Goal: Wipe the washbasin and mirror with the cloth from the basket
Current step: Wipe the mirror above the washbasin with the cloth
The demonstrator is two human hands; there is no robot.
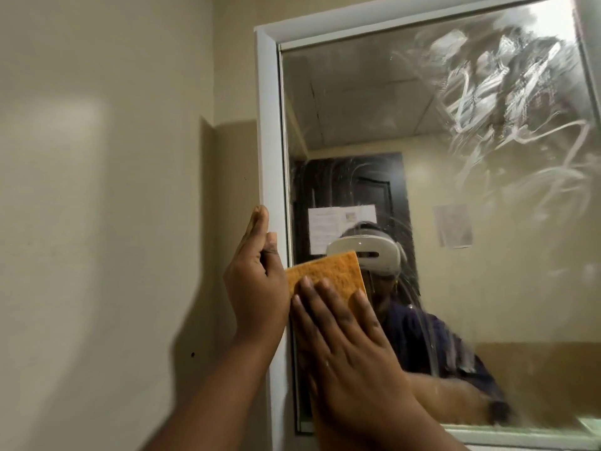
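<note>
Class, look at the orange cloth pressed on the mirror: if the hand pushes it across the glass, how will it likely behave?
The square orange cloth probably stays fairly flat: its upper corner stands unsupported above the right hand. It likely glides easily, since the white-framed mirror shows wet-looking smears. It looks thin and probably light, with flat fingers alone pinning it.

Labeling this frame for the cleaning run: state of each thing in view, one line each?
mirror: hung on the wall, smeared with wet streaks, heaviest at upper right.
cloth: orange, flat against the glass near the left edge.
right hand: fingers straight, pressing the cloth to the mirror.
left hand: fingers extended, resting on the frame.
frame: white, around the glass.
</note>
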